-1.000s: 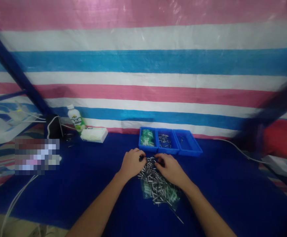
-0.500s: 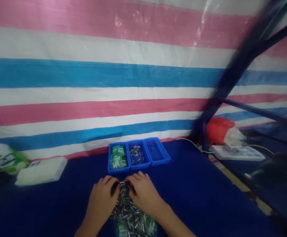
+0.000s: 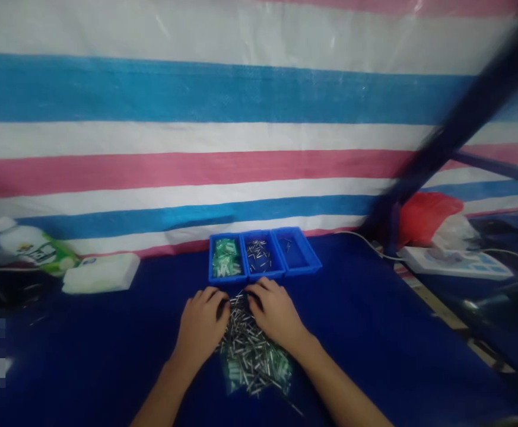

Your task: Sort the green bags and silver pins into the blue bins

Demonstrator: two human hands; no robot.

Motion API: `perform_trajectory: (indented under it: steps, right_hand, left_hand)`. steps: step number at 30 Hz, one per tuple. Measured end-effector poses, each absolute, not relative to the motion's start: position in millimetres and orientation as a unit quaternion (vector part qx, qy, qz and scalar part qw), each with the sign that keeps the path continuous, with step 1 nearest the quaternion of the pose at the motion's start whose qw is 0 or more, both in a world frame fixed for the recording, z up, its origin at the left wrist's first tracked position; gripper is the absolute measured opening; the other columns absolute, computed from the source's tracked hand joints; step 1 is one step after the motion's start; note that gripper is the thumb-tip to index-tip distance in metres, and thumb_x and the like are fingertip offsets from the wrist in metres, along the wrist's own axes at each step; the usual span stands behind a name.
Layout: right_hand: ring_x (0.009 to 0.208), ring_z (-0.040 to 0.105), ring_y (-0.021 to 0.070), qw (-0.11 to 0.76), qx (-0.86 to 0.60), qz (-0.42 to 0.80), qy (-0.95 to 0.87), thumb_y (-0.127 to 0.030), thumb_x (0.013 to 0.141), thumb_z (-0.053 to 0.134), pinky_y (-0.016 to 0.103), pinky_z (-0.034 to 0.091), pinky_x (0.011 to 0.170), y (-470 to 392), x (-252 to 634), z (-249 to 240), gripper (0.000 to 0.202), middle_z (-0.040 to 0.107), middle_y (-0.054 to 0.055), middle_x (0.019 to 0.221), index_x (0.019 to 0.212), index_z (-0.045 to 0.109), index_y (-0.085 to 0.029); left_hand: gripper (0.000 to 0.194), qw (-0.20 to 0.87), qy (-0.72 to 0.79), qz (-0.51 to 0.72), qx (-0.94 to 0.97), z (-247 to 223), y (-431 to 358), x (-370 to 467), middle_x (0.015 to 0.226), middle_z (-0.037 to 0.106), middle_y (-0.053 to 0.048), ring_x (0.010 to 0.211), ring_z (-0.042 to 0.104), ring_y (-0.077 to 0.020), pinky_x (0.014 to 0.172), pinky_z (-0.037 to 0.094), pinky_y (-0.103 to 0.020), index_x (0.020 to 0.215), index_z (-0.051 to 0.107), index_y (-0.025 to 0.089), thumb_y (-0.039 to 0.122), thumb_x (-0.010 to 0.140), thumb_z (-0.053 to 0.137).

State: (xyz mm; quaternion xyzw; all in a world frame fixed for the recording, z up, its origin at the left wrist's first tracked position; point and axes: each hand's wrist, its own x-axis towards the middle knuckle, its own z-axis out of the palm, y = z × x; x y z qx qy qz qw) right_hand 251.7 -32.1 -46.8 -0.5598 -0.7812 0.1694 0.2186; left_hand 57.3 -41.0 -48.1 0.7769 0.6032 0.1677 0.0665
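Observation:
A heap of small metal pins (image 3: pixel 252 344) lies on the dark blue table, with green and clear plastic packets (image 3: pixel 236 370) at its near end. My left hand (image 3: pixel 203 320) rests at the heap's far left side, its fingers curled toward the pins. Opposite it, my right hand (image 3: pixel 279 311) curls in at the far right side. Whatever the fingertips hold is too small to make out. Just beyond the hands stand three joined blue trays: the left tray (image 3: pixel 227 279) has green packets, the middle tray (image 3: pixel 265 274) loose pins, the right tray (image 3: pixel 301 255) a few thin pieces.
A white tissue pack (image 3: pixel 102 273) and a white-green bottle (image 3: pixel 31 246) are at the left. On the right are a dark slanted post (image 3: pixel 441 136), a red bag (image 3: pixel 428 216), a white power strip (image 3: pixel 458 264) and a cable. A striped sheet (image 3: pixel 196 136) hangs behind.
The view has tilted down and shifted left, so more of the heap's near end shows. Both hands remain at the far end of the heap.

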Motion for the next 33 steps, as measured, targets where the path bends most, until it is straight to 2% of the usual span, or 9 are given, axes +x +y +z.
perform_trajectory:
  steps: [4,8,15,20,24,26,29,33]
  right_hand:
    - [0.104,0.058,0.0254,0.19,-0.567,0.162,-0.785,-0.031,0.097,0.055,0.038,0.04,0.086,-32,252,-53,0.022,0.063,0.008,0.113,0.114,0.068,-0.024]
    - [0.103,0.058,0.0239,0.191,-0.572,0.166,-0.781,-0.025,0.096,0.056,0.036,0.038,0.084,-31,251,-55,0.014,0.063,0.005,0.109,0.103,0.068,-0.024]
    - [0.1,0.056,0.0249,0.169,-0.56,0.166,-0.794,-0.021,0.097,0.051,0.036,0.036,0.081,-32,252,-60,0.015,0.063,0.008,0.108,0.097,0.066,-0.021]
    - [0.097,0.056,0.0249,0.248,-0.556,0.206,-0.766,-0.019,0.096,0.051,0.037,0.037,0.083,-30,254,-65,0.015,0.066,0.009,0.104,0.093,0.065,-0.019]
    - [0.096,0.059,0.023,0.313,-0.535,0.23,-0.75,-0.017,0.096,0.052,0.037,0.04,0.087,-28,254,-57,0.014,0.07,0.007,0.102,0.098,0.065,-0.019]
    - [0.095,0.061,0.0215,0.349,-0.509,0.249,-0.746,-0.019,0.095,0.055,0.035,0.042,0.088,-29,253,-52,0.013,0.071,0.006,0.1,0.098,0.067,-0.019]
    - [0.087,0.065,0.0187,0.388,-0.462,0.3,-0.739,-0.024,0.092,0.061,0.032,0.047,0.081,-32,251,-47,0.011,0.074,0.004,0.095,0.093,0.071,-0.02]
    - [0.082,0.067,0.0182,0.429,-0.424,0.362,-0.711,-0.031,0.088,0.066,0.033,0.051,0.078,-31,251,-49,0.016,0.076,0.003,0.091,0.093,0.074,-0.019]
  left_hand:
    - [0.013,0.076,0.604,0.175,0.774,-48,-43,58,0.107,0.068,-0.002,0.098,0.062,-0.0233,0.082,0.042,-0.039,0.098,0.069,0.025,0.024,0.096,0.056]
    - [0.011,0.068,0.602,0.186,0.774,-49,-45,58,0.108,0.067,-0.003,0.099,0.062,-0.0236,0.082,0.043,-0.038,0.097,0.068,0.023,0.025,0.095,0.057]
    - [0.011,0.032,0.585,0.178,0.79,-55,-47,59,0.105,0.068,-0.004,0.094,0.061,-0.0243,0.079,0.043,-0.038,0.096,0.068,0.023,0.025,0.093,0.058]
    - [0.011,0.033,0.569,0.188,0.8,-57,-46,58,0.104,0.068,-0.004,0.093,0.061,-0.024,0.079,0.044,-0.037,0.097,0.068,0.022,0.024,0.093,0.058]
    - [0.01,0.018,0.564,0.197,0.801,-56,-47,58,0.104,0.068,-0.004,0.094,0.061,-0.0248,0.08,0.044,-0.038,0.097,0.068,0.023,0.027,0.093,0.06]
    - [0.014,0.004,0.557,0.213,0.803,-55,-47,59,0.108,0.068,-0.004,0.097,0.06,-0.0259,0.081,0.043,-0.038,0.102,0.068,0.023,0.032,0.094,0.06]
    - [0.02,-0.002,0.529,0.243,0.813,-54,-48,59,0.112,0.068,-0.004,0.1,0.06,-0.0249,0.083,0.044,-0.038,0.111,0.066,0.024,0.034,0.098,0.057]
    - [0.018,0.004,0.5,0.277,0.821,-52,-47,59,0.109,0.068,-0.005,0.099,0.06,-0.0221,0.087,0.044,-0.037,0.107,0.067,0.022,0.03,0.1,0.053]
